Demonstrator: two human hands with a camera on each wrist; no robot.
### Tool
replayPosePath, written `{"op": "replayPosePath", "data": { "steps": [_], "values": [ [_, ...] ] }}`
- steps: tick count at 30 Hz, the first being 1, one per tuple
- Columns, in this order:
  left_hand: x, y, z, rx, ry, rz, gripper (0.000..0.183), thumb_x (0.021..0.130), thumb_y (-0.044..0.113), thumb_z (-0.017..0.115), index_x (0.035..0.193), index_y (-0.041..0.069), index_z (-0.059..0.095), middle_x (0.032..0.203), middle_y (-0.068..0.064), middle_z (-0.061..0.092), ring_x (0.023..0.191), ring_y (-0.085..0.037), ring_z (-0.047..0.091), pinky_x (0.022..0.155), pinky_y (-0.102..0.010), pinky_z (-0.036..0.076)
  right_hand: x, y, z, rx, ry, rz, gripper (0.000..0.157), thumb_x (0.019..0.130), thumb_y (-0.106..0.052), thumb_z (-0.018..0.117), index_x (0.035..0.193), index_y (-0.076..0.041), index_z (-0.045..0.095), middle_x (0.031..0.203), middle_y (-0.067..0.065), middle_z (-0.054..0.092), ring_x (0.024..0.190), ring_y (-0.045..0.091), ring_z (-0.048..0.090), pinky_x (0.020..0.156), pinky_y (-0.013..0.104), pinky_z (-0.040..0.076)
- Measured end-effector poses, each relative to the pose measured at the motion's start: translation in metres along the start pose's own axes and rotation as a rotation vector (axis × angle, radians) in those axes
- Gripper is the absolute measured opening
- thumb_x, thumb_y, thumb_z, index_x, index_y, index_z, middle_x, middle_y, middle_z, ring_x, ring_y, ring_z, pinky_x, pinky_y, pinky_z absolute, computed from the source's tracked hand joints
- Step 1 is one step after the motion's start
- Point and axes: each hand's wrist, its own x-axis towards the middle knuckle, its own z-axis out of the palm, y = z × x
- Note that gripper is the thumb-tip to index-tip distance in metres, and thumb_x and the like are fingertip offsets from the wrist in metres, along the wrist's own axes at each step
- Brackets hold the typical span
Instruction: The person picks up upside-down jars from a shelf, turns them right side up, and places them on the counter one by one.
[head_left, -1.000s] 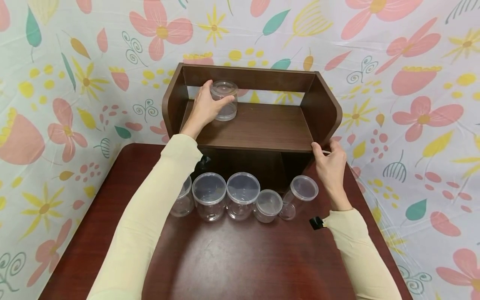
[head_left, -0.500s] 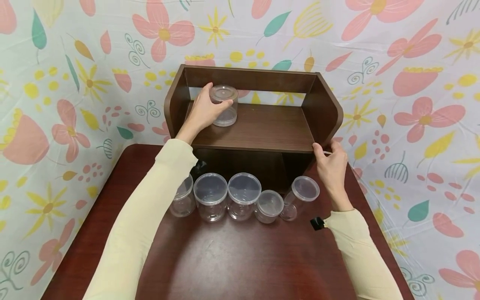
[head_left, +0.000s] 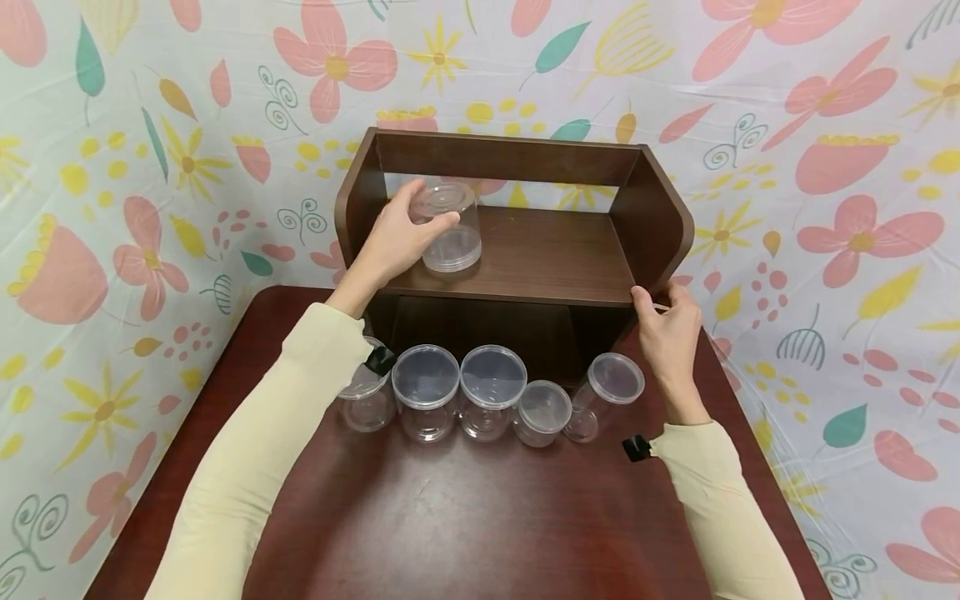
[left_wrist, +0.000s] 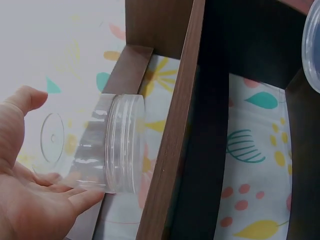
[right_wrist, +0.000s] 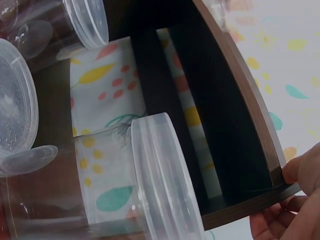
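Observation:
My left hand (head_left: 393, 237) holds a clear plastic jar (head_left: 453, 246) over the left part of the upper board of a dark brown shelf (head_left: 547, 250). The jar is upside down, its ridged lid end at the bottom. In the left wrist view, fingers of the left hand (left_wrist: 30, 185) lie along the side of the jar (left_wrist: 120, 145), near its flat base; whether the lid end touches the board is unclear. At the shelf's right front corner, my right hand (head_left: 671, 342) grips the board edge, thumb above and fingers below in the right wrist view.
Several clear lidded jars (head_left: 426, 379) stand in a row on the reddish-brown table (head_left: 450, 517) before the shelf's dark lower compartment. A tall narrow jar (head_left: 615, 379) is at the row's right end, near my right wrist. Flower-patterned cloth (head_left: 847, 242) hangs behind and beside the table.
My left hand has brought the jar forward, from further back on the upper board to nearer its front edge. The right hand stays on the shelf corner.

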Motion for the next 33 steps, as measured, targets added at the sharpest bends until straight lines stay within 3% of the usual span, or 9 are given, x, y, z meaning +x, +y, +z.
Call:
{"op": "replayPosePath", "data": {
  "steps": [13,24,33],
  "values": [
    [-0.035,0.000,-0.008,-0.138,0.001,0.090,0.082,0.098,0.033,0.072,0.163,0.009,0.029,0.155,-0.006,0.049,0.137,-0.021,0.051,0.109,-0.040,0.045,-0.001,-0.003,-0.004,0.044,-0.029,0.065,0.026,0.096,-0.015,0.072,0.103,0.010,0.070,0.094,0.015,0.067,0.082,0.003,0.058,0.072,0.011,0.045],
    [-0.062,-0.005,-0.010,-0.249,-0.048,0.092,0.076,0.100,0.024,0.069,0.162,0.008,0.028,0.158,-0.007,0.045,0.140,-0.022,0.049,0.113,-0.043,0.042,0.000,-0.004,-0.007,0.059,-0.066,0.099,0.031,0.096,-0.020,0.073,0.110,0.007,0.071,0.098,0.013,0.068,0.076,-0.006,0.060,0.067,0.009,0.047],
    [-0.079,-0.006,-0.011,-0.316,-0.081,0.115,0.074,0.100,0.019,0.066,0.162,0.008,0.027,0.160,-0.008,0.043,0.144,-0.021,0.046,0.117,-0.045,0.036,0.001,-0.004,-0.007,0.078,-0.088,0.137,0.032,0.097,-0.023,0.074,0.113,0.005,0.072,0.099,0.010,0.067,0.076,-0.005,0.061,0.064,0.010,0.046]
  ]
}}
